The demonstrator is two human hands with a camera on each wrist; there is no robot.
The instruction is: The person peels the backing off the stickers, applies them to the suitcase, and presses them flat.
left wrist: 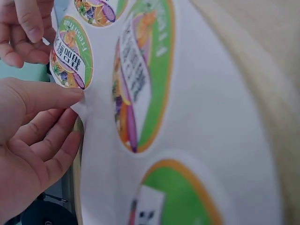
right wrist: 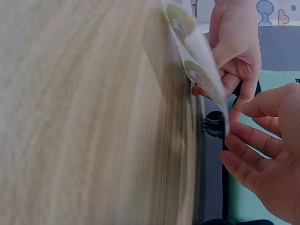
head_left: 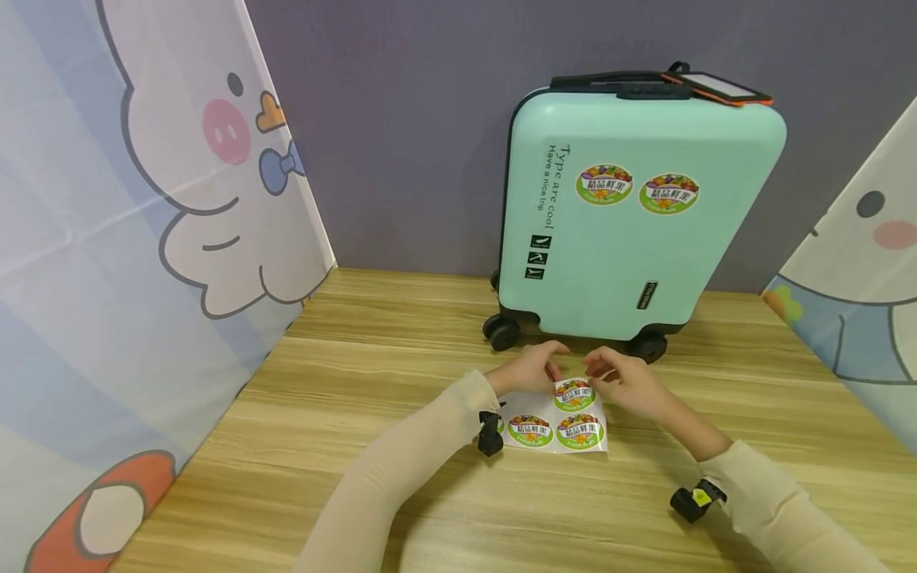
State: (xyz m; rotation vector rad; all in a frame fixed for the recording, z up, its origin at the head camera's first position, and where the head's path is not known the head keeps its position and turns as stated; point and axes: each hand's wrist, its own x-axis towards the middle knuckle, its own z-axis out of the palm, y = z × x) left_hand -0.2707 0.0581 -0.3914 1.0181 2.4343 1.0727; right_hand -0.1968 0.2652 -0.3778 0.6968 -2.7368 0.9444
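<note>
A white sheet of oval fruit stickers (head_left: 530, 430) lies low over the wooden table, its far edge lifted in the right wrist view. My left hand (head_left: 528, 369) pinches that far edge; in the left wrist view its thumb (left wrist: 56, 96) lies on the printed face with the fingers behind. My right hand (head_left: 630, 387) is at the far right corner beside the top sticker (head_left: 575, 395). Its fingertips (right wrist: 233, 137) are right at the sheet's edge, loosely bent, with the thumb apart from them. Both hands are just in front of a mint-green suitcase (head_left: 616, 263).
The suitcase stands upright on black wheels (head_left: 501, 331) with two matching fruit stickers (head_left: 604, 185) on its front. A dark, orange-edged tablet-like object (head_left: 719, 87) lies on its top. A grey wall (head_left: 401, 143) rises behind; cartoon-printed cloths (head_left: 64, 263) flank the wooden table (head_left: 322, 398).
</note>
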